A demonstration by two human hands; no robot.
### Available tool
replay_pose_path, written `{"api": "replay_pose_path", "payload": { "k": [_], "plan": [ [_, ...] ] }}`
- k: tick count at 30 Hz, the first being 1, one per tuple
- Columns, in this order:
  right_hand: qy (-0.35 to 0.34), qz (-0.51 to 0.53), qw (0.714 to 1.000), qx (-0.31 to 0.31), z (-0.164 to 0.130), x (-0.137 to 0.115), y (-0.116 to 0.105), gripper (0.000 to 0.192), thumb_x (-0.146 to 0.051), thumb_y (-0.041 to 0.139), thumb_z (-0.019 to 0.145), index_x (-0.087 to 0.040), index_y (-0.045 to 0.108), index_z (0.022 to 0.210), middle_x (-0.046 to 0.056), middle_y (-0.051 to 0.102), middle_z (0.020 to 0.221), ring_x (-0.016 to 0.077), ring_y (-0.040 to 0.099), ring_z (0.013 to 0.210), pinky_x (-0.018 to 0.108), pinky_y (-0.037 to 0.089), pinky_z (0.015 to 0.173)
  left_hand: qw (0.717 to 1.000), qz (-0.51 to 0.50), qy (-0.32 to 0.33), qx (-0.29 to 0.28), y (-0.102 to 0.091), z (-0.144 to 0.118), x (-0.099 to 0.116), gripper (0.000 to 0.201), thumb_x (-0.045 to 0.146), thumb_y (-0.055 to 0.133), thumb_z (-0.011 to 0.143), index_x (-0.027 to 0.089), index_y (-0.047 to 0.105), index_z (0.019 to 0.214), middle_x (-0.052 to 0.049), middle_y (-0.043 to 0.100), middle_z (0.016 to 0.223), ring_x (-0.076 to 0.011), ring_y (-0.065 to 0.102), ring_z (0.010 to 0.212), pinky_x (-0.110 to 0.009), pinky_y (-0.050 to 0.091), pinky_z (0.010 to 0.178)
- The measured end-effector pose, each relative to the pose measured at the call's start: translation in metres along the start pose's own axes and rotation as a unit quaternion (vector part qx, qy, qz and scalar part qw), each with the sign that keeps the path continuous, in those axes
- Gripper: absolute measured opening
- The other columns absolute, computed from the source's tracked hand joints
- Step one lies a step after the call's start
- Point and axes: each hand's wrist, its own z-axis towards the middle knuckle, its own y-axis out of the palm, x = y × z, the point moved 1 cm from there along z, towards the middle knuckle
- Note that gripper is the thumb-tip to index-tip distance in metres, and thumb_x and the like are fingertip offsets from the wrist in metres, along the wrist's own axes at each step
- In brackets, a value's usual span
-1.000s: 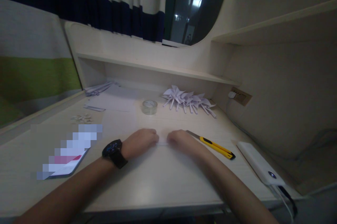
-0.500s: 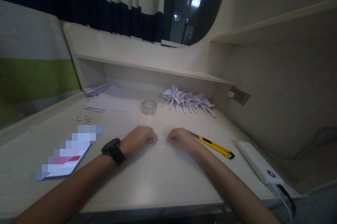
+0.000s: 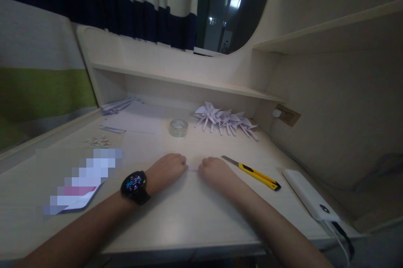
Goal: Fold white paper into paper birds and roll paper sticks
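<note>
My left hand [image 3: 170, 165], with a black watch on the wrist, and my right hand [image 3: 215, 171] rest low over the desk, a short gap apart. Between them runs a narrow white paper strip [image 3: 192, 168]; each hand has closed fingers on one end of it. Most of the strip is hidden under the fingers. To the right of my right hand lies a yellow utility knife [image 3: 258, 175] with its blade out. Beyond the hands stands a roll of clear tape [image 3: 178, 128].
Several white paper pinwheels [image 3: 225, 119] lie at the back. Paper sheets [image 3: 135, 116] and folded strips [image 3: 116, 106] are at the back left, near small pale pieces [image 3: 97, 141]. A phone [image 3: 85, 188] lies left; a white power bank [image 3: 310, 194] with cables lies right.
Both hands have rolled over so that their backs face up more, and the watch face now shows. They stay on the paper strip in nearly the same place.
</note>
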Motion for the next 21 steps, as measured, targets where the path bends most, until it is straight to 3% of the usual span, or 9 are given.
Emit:
{"api": "replay_pose_path", "payload": {
  "k": [10,21],
  "plan": [
    [-0.004,-0.003,1.000,0.011,-0.003,-0.001,-0.008,0.018,-0.010,0.046,0.083,-0.011,0.060,0.095,0.013,0.065,0.093,0.0244,0.062,0.085,0.036,0.047,0.078,0.998,0.055,0.011,-0.020,-0.007,0.003,0.007,0.013,0.008,0.050,0.082,0.014,0.060,0.077,-0.008,0.061,0.077,-0.0202,0.057,0.071,-0.032,0.044,0.064],
    [0.034,0.011,0.999,-0.001,-0.004,-0.002,-0.014,0.021,-0.010,0.044,0.085,-0.012,0.060,0.098,0.014,0.066,0.096,0.0238,0.063,0.087,0.034,0.048,0.076,1.000,0.026,0.010,-0.008,-0.008,0.000,0.005,0.016,0.005,0.048,0.083,0.016,0.058,0.081,-0.005,0.055,0.078,-0.0182,0.053,0.069,-0.029,0.041,0.062]
  ]
}}
